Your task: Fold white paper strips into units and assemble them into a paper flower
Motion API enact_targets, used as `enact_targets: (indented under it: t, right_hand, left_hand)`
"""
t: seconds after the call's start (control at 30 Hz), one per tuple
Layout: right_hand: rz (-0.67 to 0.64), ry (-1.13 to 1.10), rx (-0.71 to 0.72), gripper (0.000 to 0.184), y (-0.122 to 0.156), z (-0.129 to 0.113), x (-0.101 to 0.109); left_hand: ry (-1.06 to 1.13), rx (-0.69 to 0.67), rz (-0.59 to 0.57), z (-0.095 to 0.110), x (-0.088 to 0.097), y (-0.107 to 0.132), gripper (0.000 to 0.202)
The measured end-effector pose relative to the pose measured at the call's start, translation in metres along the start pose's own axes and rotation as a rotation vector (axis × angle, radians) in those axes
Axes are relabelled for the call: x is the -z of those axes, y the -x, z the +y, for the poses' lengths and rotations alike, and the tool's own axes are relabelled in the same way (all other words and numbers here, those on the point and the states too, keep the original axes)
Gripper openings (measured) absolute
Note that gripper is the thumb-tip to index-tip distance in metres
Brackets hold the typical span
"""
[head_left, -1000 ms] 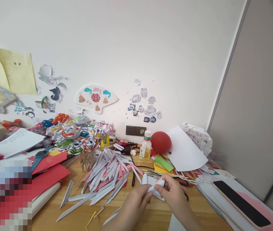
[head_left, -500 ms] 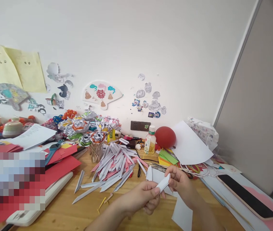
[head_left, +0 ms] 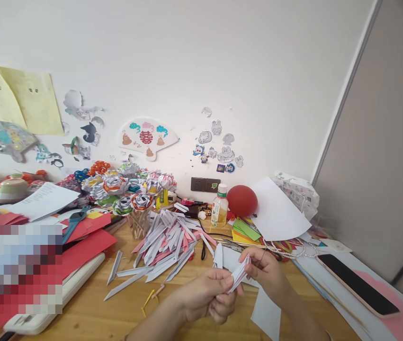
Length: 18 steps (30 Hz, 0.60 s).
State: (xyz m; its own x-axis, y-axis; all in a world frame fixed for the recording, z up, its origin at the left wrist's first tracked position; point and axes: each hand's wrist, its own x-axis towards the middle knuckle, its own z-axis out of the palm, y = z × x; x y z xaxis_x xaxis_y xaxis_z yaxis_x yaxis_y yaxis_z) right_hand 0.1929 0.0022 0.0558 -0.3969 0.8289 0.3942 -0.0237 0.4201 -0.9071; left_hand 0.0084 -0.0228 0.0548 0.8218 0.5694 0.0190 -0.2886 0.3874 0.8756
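Observation:
A narrow folded paper strip, white with pinkish edges showing, is held in the air between both hands. My left hand pinches its lower end between thumb and fingers. At its upper end, the fingertips of my right hand are closed on it. Behind and beneath the hands lie white paper pieces on the wooden table. To the left of them is a heap of folded paper strips, mostly white with some pink.
Paper flowers stand in a clear container behind the heap. A drink bottle and red balloon are near the wall. A phone lies on the right. Red papers lie on the left beside a blurred patch.
The folded strip has turned slightly in my hands, and its layered edges now show more. The whole view has shifted a little, with things appearing farther left.

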Motion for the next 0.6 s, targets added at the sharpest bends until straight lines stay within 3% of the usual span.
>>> enact_targets:
  t: [0.33, 0.47, 0.6]
  right_hand:
    - [0.08, 0.096, 0.003, 0.026, 0.0009, 0.0043, 0.0]
    - [0.01, 0.006, -0.018, 0.027, 0.0, 0.0033, -0.0004]
    - [0.026, 0.052, -0.008, 0.026, 0.0, -0.0001, 0.0001]
  left_hand:
    - [-0.018, -0.005, 0.04, -0.0009, 0.0072, -0.0013, 0.026]
    - [-0.017, -0.004, 0.039, 0.0005, 0.0072, -0.0022, 0.025]
    - [-0.079, 0.016, 0.117, 0.0023, 0.0053, -0.0037, 0.031]
